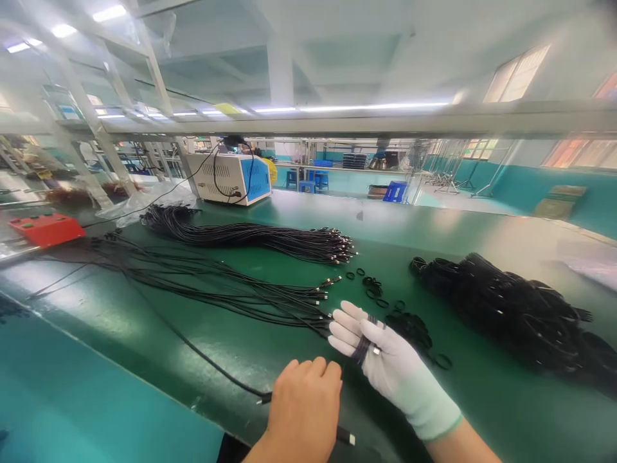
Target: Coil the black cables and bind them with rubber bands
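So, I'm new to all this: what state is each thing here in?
Left grip: bare, closed on a cable
Right grip: gloved, fingers outstretched, thumb over a black coil
Bundle: stretched out, plug ends gathered
Loose cables: spread out, uncoiled
Rings: some clumped, some scattered
Pile: heaped, coiled
Machine: upright; on or off unclear
Red box: on or off unclear
Lights: lit
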Action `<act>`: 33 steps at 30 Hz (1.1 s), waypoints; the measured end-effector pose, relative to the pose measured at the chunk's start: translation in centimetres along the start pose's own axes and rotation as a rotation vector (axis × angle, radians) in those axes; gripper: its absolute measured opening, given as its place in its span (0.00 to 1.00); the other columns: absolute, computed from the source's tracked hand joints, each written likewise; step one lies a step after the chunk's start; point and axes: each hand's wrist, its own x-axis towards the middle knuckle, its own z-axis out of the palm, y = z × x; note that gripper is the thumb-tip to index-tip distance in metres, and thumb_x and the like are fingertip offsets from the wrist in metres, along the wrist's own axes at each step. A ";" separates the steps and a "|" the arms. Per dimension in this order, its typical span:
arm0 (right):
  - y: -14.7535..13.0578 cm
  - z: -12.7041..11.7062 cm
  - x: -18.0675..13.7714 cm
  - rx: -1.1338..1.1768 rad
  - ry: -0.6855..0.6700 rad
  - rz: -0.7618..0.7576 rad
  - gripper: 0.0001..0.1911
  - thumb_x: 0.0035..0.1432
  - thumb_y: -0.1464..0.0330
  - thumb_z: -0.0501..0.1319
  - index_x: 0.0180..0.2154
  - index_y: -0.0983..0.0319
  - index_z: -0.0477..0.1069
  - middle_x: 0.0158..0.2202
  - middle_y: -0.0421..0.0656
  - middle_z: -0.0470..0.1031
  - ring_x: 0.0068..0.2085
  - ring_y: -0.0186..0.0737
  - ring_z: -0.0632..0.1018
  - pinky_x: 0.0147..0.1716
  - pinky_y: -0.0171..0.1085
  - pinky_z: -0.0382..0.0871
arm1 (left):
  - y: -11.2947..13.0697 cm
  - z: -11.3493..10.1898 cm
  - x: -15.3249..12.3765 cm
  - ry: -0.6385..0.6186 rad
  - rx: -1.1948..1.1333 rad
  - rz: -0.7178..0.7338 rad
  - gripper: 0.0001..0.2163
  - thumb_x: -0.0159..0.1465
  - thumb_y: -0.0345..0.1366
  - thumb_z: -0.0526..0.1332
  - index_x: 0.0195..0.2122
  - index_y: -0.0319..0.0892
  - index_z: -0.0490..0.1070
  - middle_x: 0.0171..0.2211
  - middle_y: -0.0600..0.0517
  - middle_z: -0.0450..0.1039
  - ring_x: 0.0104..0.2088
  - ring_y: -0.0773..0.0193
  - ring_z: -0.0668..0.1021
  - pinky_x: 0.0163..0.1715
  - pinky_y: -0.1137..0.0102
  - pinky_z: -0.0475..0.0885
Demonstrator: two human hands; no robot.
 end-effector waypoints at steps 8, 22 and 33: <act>1.8 1.4 -0.6 -0.223 -0.135 0.132 0.07 0.52 0.72 0.64 0.36 0.66 0.72 0.32 0.42 0.73 0.35 0.35 0.73 0.42 0.38 0.65 | -3.4 -3.6 3.3 0.171 0.121 0.663 0.06 0.60 0.31 0.59 0.27 0.42 0.64 0.25 0.55 0.69 0.27 0.64 0.68 0.28 0.68 0.56; 3.6 1.3 -0.8 0.033 -0.332 0.450 0.11 0.46 0.75 0.64 0.32 0.67 0.64 0.27 0.38 0.54 0.28 0.31 0.59 0.31 0.34 0.55 | -6.0 -4.3 7.3 -0.171 -0.297 0.723 0.05 0.53 0.35 0.68 0.27 0.42 0.72 0.27 0.57 0.72 0.33 0.67 0.74 0.40 0.74 0.66; 4.0 -0.2 -0.7 0.055 -0.325 0.451 0.11 0.53 0.68 0.60 0.36 0.71 0.68 0.28 0.47 0.70 0.28 0.39 0.73 0.35 0.44 0.64 | -5.3 -5.0 5.6 0.050 -0.046 0.735 0.07 0.60 0.26 0.57 0.27 0.41 0.71 0.33 0.53 0.70 0.30 0.68 0.70 0.29 0.74 0.64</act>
